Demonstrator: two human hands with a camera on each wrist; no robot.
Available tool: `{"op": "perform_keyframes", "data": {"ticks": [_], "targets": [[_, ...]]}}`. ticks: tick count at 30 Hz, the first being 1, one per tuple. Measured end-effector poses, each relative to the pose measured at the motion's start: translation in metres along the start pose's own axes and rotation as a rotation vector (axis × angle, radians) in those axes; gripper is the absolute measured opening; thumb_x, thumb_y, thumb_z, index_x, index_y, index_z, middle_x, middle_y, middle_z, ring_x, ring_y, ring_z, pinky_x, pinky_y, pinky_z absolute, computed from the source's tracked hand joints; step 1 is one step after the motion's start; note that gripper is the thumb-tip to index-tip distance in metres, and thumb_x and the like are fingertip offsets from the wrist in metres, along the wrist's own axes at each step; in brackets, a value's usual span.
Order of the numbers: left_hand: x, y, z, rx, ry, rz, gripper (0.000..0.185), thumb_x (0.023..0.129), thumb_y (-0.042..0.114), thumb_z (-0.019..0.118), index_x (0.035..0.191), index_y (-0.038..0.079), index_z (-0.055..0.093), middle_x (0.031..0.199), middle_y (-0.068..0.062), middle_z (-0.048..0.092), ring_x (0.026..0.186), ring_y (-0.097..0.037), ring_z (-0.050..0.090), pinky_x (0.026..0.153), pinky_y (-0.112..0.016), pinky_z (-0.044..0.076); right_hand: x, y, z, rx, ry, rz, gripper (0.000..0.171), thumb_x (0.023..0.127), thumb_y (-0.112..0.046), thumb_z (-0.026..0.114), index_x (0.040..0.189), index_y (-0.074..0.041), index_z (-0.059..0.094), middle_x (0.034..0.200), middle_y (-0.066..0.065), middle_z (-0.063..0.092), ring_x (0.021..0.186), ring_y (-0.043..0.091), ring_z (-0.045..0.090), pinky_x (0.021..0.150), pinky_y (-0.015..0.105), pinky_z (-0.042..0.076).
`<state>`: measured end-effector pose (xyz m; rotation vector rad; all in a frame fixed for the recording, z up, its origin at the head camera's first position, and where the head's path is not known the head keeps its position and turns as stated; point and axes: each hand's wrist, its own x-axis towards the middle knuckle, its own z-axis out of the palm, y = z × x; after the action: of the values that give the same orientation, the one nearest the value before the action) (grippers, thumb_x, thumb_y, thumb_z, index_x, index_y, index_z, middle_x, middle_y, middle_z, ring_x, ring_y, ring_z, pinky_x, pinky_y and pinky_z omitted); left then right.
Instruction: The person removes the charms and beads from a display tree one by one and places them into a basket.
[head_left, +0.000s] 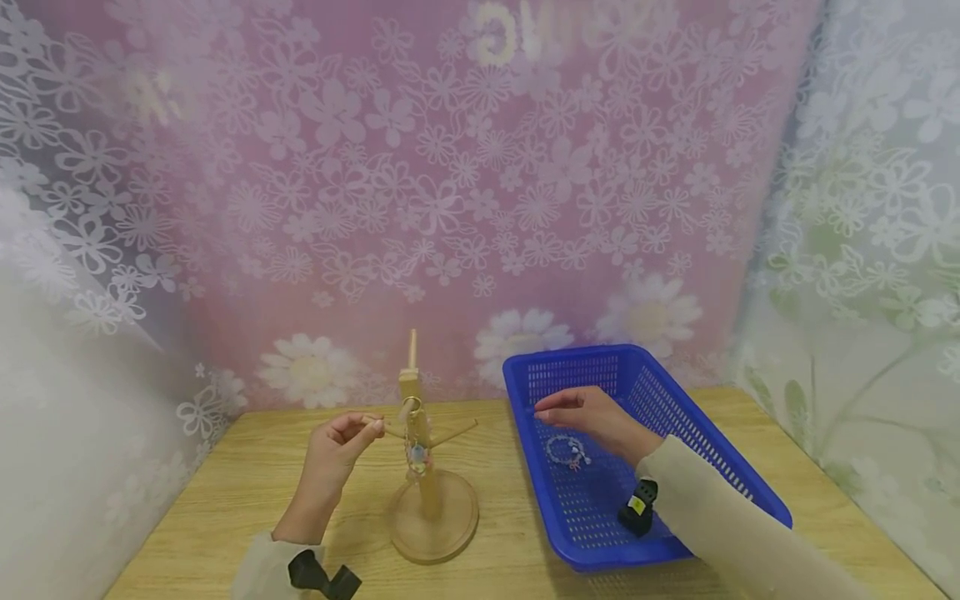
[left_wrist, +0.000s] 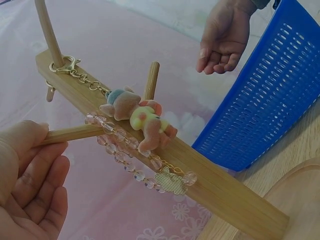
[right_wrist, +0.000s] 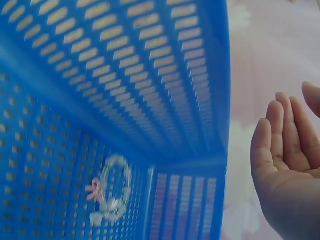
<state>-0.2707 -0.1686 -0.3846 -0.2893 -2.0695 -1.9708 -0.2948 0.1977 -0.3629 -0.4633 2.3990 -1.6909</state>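
Note:
My left hand [head_left: 333, 454] pinches a side peg [left_wrist: 80, 134] of a wooden stand [head_left: 429, 500] between thumb and fingers. A pink beaded bracelet [left_wrist: 117, 145] with a bow-like metal charm hangs at the base of that peg. Over the post, in the left wrist view, lies a small bear keychain [left_wrist: 132, 112], its gold clasp [left_wrist: 62, 65] looped on a higher peg. My right hand [head_left: 588, 421] is held over the blue basket [head_left: 562, 546], its fingers extended and holding nothing. Inside the basket is a pale beaded bracelet [right_wrist: 114, 207] with a pink bow.
The stand's round base [head_left: 450, 533] rests on the wooden table [head_left: 330, 533], left of the basket. Another bare peg [head_left: 457, 432] sticks out toward the basket. A flowered pink backdrop [head_left: 450, 208] rises behind the table, with pale sheets at both sides.

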Motion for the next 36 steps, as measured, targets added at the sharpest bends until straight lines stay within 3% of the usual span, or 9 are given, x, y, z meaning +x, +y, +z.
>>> {"op": "perform_keyframes", "data": {"ticks": [7,16,26,36], "targets": [[0.0,0.001,0.0,0.01,0.001,-0.005,0.019,0.088,0.011,0.067,0.092,-0.007,0.066,0.075,0.009,0.067,0.079,-0.01,0.063,0.079,-0.027,0.05,-0.003,-0.013,0.018,-0.036,-0.006,-0.003,0.04,0.086,-0.032,0.069,0.114,-0.003,0.066,0.115,0.009,0.065,0.108,0.026,0.058,0.097,0.053,0.04],[0.0,0.002,0.001,-0.001,0.007,-0.015,0.013,0.088,0.01,0.067,0.088,-0.004,0.067,0.075,0.009,0.068,0.077,-0.009,0.063,0.077,-0.024,0.049,-0.007,-0.032,0.027,-0.049,-0.037,-0.058,0.035,0.089,-0.027,0.067,0.113,-0.001,0.066,0.114,0.011,0.065,0.106,0.025,0.059,0.096,0.05,0.042],[0.002,0.001,0.002,0.013,0.013,0.003,0.016,0.087,0.008,0.067,0.09,-0.008,0.066,0.073,0.009,0.067,0.077,-0.008,0.063,0.077,-0.025,0.05,-0.009,-0.043,0.049,-0.042,-0.084,-0.072,0.031,0.087,-0.028,0.068,0.11,-0.005,0.069,0.11,0.009,0.067,0.103,0.021,0.061,0.094,0.048,0.044],[0.001,0.0,0.002,0.023,0.014,0.002,0.017,0.087,0.008,0.067,0.091,-0.008,0.066,0.073,0.009,0.067,0.076,-0.009,0.063,0.077,-0.027,0.05,-0.011,-0.055,0.069,0.006,-0.054,-0.08,0.028,0.087,-0.021,0.069,0.108,-0.002,0.069,0.11,0.011,0.068,0.104,0.023,0.061,0.094,0.046,0.044]]}}
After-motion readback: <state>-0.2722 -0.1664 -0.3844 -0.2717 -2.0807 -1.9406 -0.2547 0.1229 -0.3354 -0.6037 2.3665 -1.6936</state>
